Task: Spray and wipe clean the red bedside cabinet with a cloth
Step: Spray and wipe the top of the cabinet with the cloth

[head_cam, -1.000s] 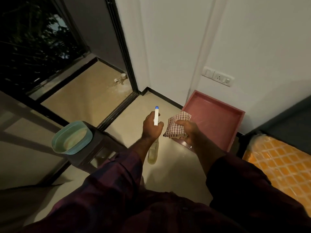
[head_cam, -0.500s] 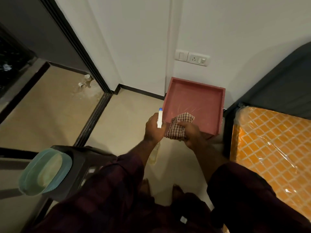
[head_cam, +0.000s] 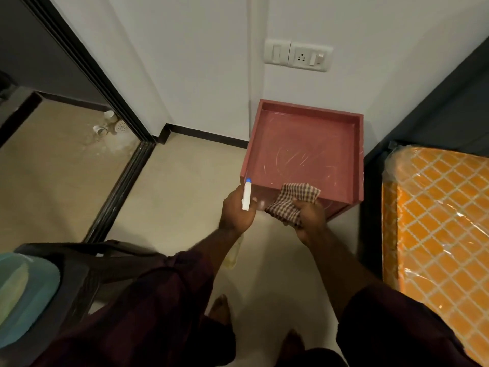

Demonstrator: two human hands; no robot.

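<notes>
Pale streaks mark the square red bedside cabinet (head_cam: 304, 144); at its front, left grip (head_cam: 236, 211) clasps a white spray bottle (head_cam: 246, 195), right grip (head_cam: 308, 217) a checked cloth (head_cam: 291, 198); orange mattress (head_cam: 436, 234) alongside.

Cloth (head_cam: 291, 202), spray bottle (head_cam: 247, 195) brought up to red cabinet (head_cam: 304, 154) front edge

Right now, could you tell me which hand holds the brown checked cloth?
The right hand grips the brown checked cloth; the left hand holds a white, blue-tipped spray bottle.

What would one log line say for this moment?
left hand: holds spray bottle | right hand: grips checked cloth | red cabinet: pale streaks on top
</notes>
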